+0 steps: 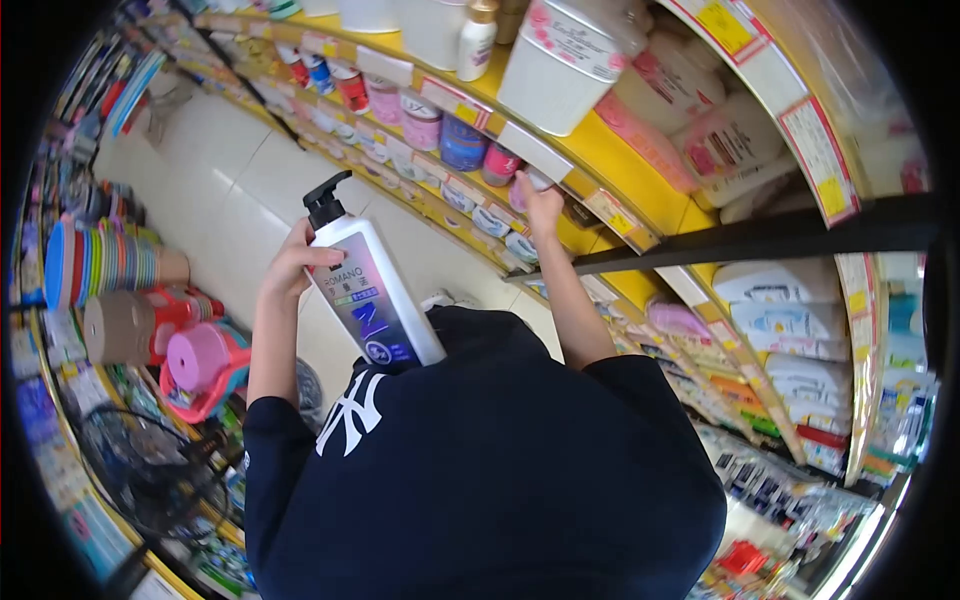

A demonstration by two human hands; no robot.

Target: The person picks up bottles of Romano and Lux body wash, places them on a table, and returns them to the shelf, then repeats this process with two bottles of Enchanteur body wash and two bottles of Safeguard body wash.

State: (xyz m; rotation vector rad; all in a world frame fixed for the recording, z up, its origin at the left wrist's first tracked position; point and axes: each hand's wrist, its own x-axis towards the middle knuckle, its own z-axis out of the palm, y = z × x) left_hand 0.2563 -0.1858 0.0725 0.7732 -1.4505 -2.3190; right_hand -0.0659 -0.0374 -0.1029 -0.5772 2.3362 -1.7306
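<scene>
View: head camera, 1 view, looking down over a dark shirt (480, 470) into a shop aisle.
Left hand (292, 262): closed around the upper part of a pump bottle (372, 295), just below its black pump head.
Pump bottle: white with a purple label, held tilted in front of the chest, clear of the shelves.
Right hand (541, 203): raised to the yellow shelf (600, 150), fingertips at the shelf's front edge beside a pink jar (500, 163); cannot tell whether it grips anything or only touches.
Shelf stock: 1 row of small round jars along the shelf; a large white tub (560, 65) on the level above.
Aisle, left side: stacked coloured bowls (100, 265) and a pink plastic tub (200, 360), well apart from both hands.
Floor (230, 180): pale tiles.
Step in hand, as judged: 1 product held while the other hand works at the jar row.
Next move, as judged: calls for a steady hold on the heavy bottle, and care not to nudge neighbouring jars off the edge.
</scene>
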